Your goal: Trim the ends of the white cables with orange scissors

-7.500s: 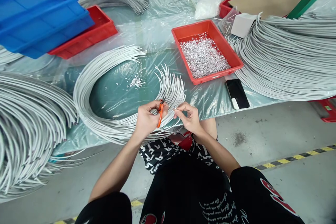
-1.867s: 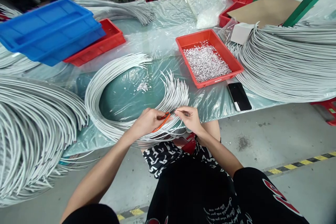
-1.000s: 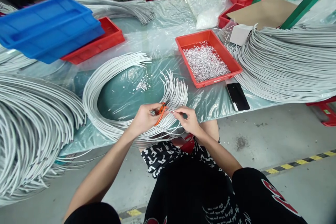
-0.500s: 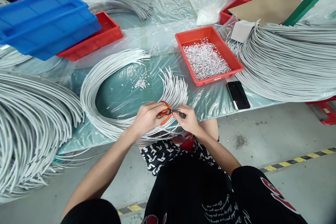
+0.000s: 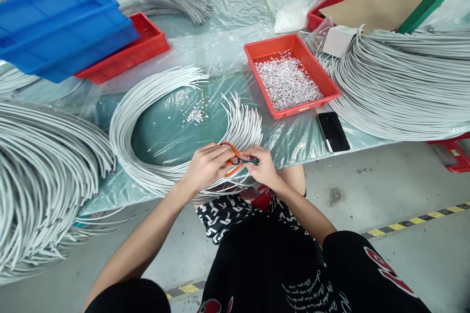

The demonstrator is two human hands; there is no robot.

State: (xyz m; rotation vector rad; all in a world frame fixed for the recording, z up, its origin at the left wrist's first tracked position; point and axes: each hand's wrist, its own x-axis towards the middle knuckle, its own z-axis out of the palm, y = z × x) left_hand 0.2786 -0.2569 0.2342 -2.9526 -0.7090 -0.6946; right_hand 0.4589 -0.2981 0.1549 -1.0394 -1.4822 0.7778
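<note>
My left hand (image 5: 206, 165) is closed at the handle side of a pair of orange-handled pliers (image 5: 231, 146), whose handles stand spread apart. The dark head of the pliers points right, toward my right hand (image 5: 262, 166). The fingers of that hand are pinched by the dark end; what lies between them is too small to make out. Beneath both hands a curved bundle of white cables (image 5: 125, 127) lies on the table, its cut ends fanned out just beyond my fingers. A small pile of silvery bits (image 5: 196, 115) sits inside the curve.
A red tray (image 5: 253, 61) of small metallic pieces stands beyond my right hand, with a phone (image 5: 333, 132) near the table edge. Large cable bundles lie at left (image 5: 47, 166) and right (image 5: 411, 83). Blue crates (image 5: 62, 24) rest on a red tray (image 5: 147, 39) at the back left.
The pliers have turned slightly between my hands, their dark head now a little lower. My hands stay in nearly the same place; the view has shifted slightly.
</note>
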